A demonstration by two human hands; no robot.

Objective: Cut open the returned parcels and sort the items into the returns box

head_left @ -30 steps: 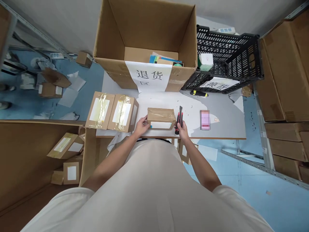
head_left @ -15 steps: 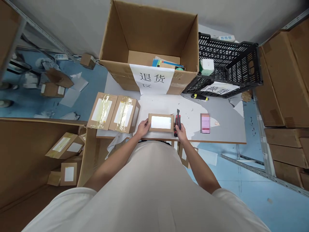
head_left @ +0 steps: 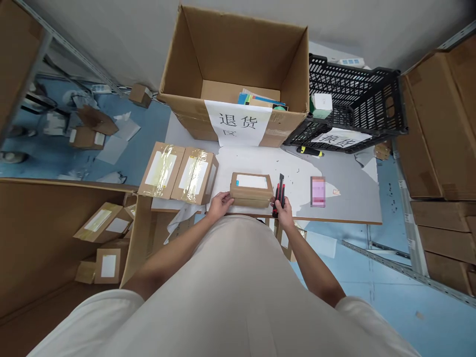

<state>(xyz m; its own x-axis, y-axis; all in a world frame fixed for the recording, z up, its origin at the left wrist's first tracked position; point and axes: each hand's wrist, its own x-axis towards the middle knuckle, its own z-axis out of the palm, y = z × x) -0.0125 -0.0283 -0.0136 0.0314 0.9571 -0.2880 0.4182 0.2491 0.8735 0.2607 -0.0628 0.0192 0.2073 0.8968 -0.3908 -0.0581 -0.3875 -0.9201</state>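
A small cardboard box with a white label on its upper face rests near the table's front edge, its near long side showing. My left hand grips its lower left corner, fingers curled against the cardboard. At the box's right end, my right hand is closed round a red and black box cutter whose tip points away from me. Some right fingertips reach the box's lower right corner; whether they press on it, I cannot tell.
Two taped boxes stand left on the table. Behind are a large open carton and a black crate. A yellow-black tool and a blurred pink item lie rightward. A big carton holds more boxes at left.
The small box has been turned, so its near side now shows and the label's blue mark sits at the left instead of the right. The box cutter has shifted slightly right and nearer.
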